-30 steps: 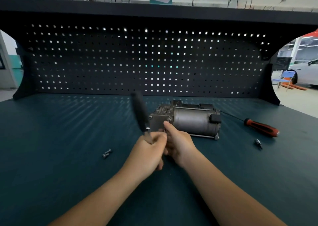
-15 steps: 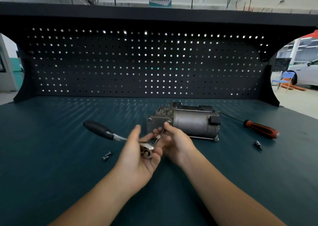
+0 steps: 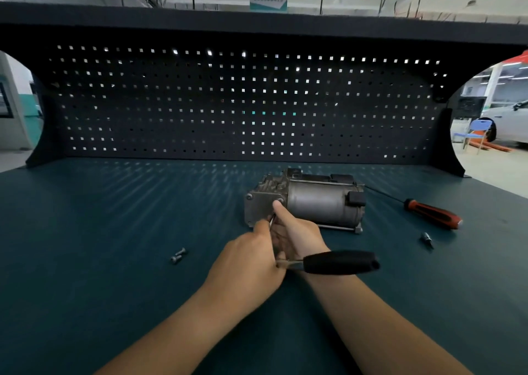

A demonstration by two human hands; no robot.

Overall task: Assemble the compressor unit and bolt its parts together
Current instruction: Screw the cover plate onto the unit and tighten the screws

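Sitting on the desk point(image 3: 114, 217), the compressor point(image 3: 317, 203) was braced by the right grip point(image 3: 297, 231), fingers curled round the wrench point(image 3: 340, 262) shaft for alignment, while the left grip point(image 3: 245, 263) clenched its head for turning.

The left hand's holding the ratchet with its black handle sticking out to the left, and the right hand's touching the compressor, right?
Not quite. The head view shows the left hand holding the ratchet, but its black handle sticks out to the right, over the right wrist. The right hand does touch the compressor.
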